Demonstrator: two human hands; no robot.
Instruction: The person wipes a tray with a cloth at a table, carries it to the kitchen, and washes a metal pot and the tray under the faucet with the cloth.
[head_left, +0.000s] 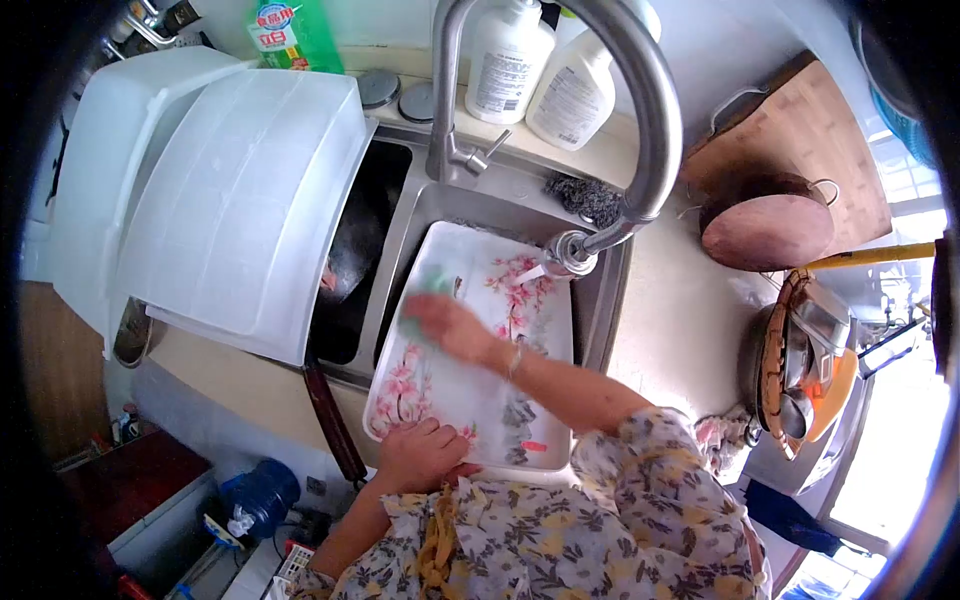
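A white tray with pink blossoms (465,370) lies tilted in the right-hand sink basin, its near edge at my body. My right hand (445,325) is closed on a green cloth or sponge (412,312), pressed to the tray's upper left part; the hand is slightly blurred. At the tray's lower left edge rests my left hand (425,452), its fingers curled over the rim. The curved metal faucet (660,120) arches over the basin, and water runs from its head onto the tray's upper right.
White plastic bins (235,200) cover part of the left basin, where a dark pan (358,245) sits. White bottles (508,65) stand behind the faucet. At right are a round pot (768,230), a cutting board (800,130) and a basket of utensils (785,360).
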